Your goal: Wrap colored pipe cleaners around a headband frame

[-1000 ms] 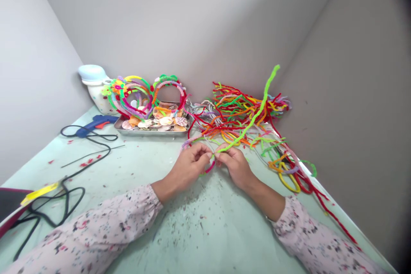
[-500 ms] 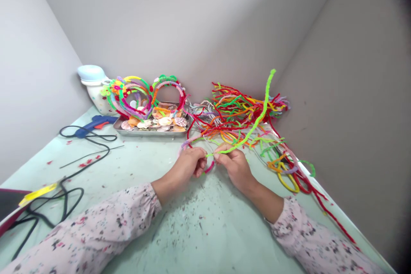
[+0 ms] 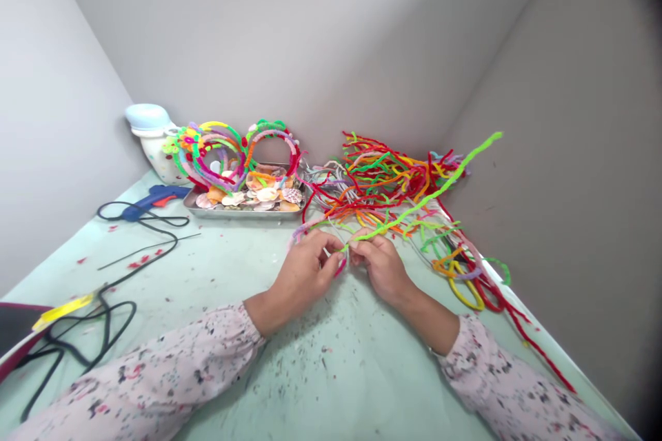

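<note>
My left hand (image 3: 305, 277) grips a thin ring of twisted pipe cleaners (image 3: 310, 226), whose pink lower part (image 3: 340, 267) shows beside my fingers. My right hand (image 3: 380, 265) pinches a long lime-green pipe cleaner (image 3: 429, 198) close to that ring. Its fuzzy free end sticks out to the upper right, over a tangled heap of multicoloured pipe cleaners (image 3: 383, 182). My fingertips nearly meet, and they hide the spot where the green strand meets the ring.
Behind my hands, pipe-cleaner hoops (image 3: 238, 151) lean over a metal tray of seashells (image 3: 243, 213). A white pot with a pale blue lid (image 3: 149, 131) stands in the corner. A blue glue gun (image 3: 155, 196) and its black cord (image 3: 139, 241) lie left on the scrap-flecked pale green table (image 3: 336, 372).
The free end of the lime-green pipe cleaner has swung from pointing up to pointing right. My hands have turned slightly but stay close together.
</note>
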A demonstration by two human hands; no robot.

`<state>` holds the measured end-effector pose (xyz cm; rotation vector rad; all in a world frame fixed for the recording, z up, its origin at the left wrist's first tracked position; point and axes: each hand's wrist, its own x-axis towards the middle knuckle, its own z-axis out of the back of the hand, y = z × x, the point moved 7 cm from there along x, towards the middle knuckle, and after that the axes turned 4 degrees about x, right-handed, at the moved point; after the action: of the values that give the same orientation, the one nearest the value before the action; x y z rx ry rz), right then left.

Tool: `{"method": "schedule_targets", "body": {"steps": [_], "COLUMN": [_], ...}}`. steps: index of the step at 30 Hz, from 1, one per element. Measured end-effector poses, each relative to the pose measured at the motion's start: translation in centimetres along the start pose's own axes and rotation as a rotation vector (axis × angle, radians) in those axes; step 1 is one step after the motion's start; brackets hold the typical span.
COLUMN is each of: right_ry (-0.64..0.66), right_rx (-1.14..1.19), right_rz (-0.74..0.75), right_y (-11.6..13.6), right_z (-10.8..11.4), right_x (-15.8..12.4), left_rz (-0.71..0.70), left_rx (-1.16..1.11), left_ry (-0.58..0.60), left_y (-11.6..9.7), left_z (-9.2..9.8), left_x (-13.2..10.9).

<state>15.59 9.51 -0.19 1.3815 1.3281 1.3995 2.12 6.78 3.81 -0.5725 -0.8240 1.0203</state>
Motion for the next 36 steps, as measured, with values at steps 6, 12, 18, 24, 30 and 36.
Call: {"method": "schedule_targets", "body": {"steps": [6,12,18,24,30,36], "right_ry": [-0.013,-0.060,0.005,-0.103,-0.172,-0.187], "right_rx": [-0.027,-0.037,0.000,-0.115,-0.092,-0.106], "right_rz": [0.039,0.038,-0.005,0.033,0.081,0.171], "right_y": [0.8,0.4,-0.1,0.8,1.7,2.8], "right_z": [-0.1,0.5,0.3,0.8,0.9,0.4], "right_x": [-0.2,-0.2,0.0,-0.2,-0.7,-1.6], "left_rz": [0.043,0.291,0.277,0.194,0.091,-0.063], "left_rx": [0.024,-0.298,-0.310,-0.150,0.020,0.225], "left_ry": [0.029,0.186,0.206,0.164,0.065,0.041], "left_y": [0.1,1.5,1.7,1.1,0.7,-0.3], "left_z": [-0.1,-1.6,-1.9,-1.4,-0.5,-0.2], "left_x": [0.3,0.2,0.1,-0.1,0.1,-0.3]}}
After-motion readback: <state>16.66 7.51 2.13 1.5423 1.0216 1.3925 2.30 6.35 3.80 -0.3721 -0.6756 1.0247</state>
